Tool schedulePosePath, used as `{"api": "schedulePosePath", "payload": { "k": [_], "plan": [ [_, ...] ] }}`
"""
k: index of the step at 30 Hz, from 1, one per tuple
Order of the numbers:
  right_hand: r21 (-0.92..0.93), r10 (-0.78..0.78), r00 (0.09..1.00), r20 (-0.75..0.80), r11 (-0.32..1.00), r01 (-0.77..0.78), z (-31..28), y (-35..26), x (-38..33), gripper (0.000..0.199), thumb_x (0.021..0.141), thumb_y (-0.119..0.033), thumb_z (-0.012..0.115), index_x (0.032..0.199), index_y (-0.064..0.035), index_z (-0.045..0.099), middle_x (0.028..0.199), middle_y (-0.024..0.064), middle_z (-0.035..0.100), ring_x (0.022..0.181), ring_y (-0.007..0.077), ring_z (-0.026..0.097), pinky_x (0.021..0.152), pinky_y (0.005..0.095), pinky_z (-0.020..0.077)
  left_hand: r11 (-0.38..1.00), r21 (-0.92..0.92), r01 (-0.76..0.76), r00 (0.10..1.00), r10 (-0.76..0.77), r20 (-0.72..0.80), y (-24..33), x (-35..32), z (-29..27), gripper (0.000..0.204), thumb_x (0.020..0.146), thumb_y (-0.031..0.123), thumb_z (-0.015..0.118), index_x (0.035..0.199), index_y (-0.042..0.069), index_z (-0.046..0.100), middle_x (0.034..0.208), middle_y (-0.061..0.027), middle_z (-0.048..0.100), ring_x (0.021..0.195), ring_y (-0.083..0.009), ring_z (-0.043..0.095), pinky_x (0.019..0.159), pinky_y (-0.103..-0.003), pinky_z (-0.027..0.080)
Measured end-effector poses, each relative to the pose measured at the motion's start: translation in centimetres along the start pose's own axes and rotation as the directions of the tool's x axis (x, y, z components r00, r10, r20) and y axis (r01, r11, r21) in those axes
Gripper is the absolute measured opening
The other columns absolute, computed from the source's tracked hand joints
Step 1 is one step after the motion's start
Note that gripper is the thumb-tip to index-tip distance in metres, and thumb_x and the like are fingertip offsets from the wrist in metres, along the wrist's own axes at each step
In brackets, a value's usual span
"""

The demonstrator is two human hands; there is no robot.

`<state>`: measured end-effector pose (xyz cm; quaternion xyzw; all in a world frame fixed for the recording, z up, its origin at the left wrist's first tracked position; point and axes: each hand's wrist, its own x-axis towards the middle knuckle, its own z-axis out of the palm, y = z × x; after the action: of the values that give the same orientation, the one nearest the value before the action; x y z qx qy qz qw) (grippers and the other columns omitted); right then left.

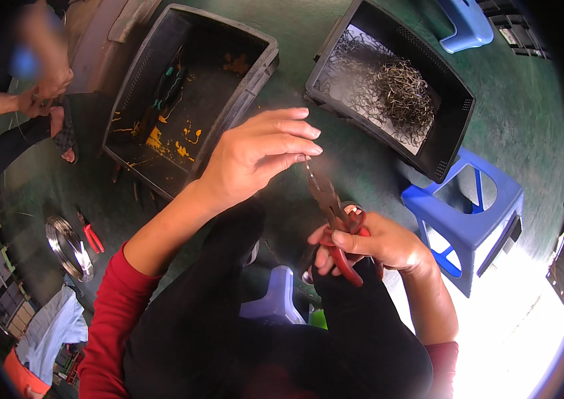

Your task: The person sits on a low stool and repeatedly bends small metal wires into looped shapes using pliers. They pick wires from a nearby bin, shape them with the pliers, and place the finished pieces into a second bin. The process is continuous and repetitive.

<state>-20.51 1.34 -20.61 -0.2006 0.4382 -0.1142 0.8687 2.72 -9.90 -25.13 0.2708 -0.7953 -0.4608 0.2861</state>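
My right hand point(388, 241) is wrapped round red-handled pliers point(325, 194), whose dark jaws point up and away from me. Just beyond the jaw tips, my left hand point(252, 154) pinches a thin piece of wire point(307, 163) between thumb and fingertips. The wire reaches down to the pliers' tips; whether the jaws grip it is too small to tell. To the far right stands a black crate point(453, 136) holding a tangled heap of bent wire pieces point(403, 96).
Another black crate point(255, 56), yellow-stained inside, holds teal-handled tools point(165, 86). On the left floor lie a wire coil point(69, 249) and red-handled pliers point(94, 238). A blue stool point(495, 183) stands right. Another person's hands point(39, 96) show at far left.
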Motion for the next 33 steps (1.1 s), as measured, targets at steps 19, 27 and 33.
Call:
{"api": "schedulePosePath", "payload": {
  "k": [19, 27, 33],
  "plan": [
    [-0.493, -0.112, 0.943, -0.312, 0.868, -0.060, 0.0, -1.0, -0.2, 0.042, 0.097, -0.024, 0.062, 0.128, 0.0034, 0.057, 0.103, 0.0042, 0.069, 0.094, 0.0096, 0.060, 0.087, 0.0255, 0.0465, 0.227, -0.694, 0.684, 0.703, -0.459, 0.543, 0.1, -1.4, -0.2, 0.030, 0.098, 0.011, 0.057, 0.125, 0.000, 0.064, 0.079, -0.0063, 0.063, 0.069, -0.0158, 0.063, 0.066, -0.029, 0.052],
    [-0.497, -0.154, 0.936, -0.317, 0.867, -0.026, 0.0, -0.8, -0.2, 0.039, 0.097, -0.025, 0.062, 0.124, 0.0029, 0.059, 0.096, 0.0042, 0.070, 0.083, 0.0101, 0.061, 0.080, 0.0269, 0.0491, 0.219, -0.716, 0.663, 0.723, -0.434, 0.537, -0.1, -1.6, 0.1, 0.028, 0.098, 0.010, 0.057, 0.123, 0.000, 0.065, 0.078, -0.0065, 0.063, 0.068, -0.0174, 0.062, 0.067, -0.031, 0.052],
    [-0.540, -0.200, 0.902, -0.382, 0.841, -0.043, 0.2, -0.5, 0.0, 0.029, 0.096, -0.025, 0.062, 0.112, -0.0005, 0.064, 0.082, 0.0036, 0.065, 0.075, 0.0104, 0.058, 0.072, 0.0276, 0.0475, 0.315, -0.658, 0.684, 0.710, -0.498, 0.498, 1.7, -1.1, 0.0, 0.028, 0.098, 0.008, 0.055, 0.122, -0.002, 0.064, 0.076, -0.0054, 0.063, 0.066, -0.0145, 0.061, 0.065, -0.029, 0.050]
  ]
}}
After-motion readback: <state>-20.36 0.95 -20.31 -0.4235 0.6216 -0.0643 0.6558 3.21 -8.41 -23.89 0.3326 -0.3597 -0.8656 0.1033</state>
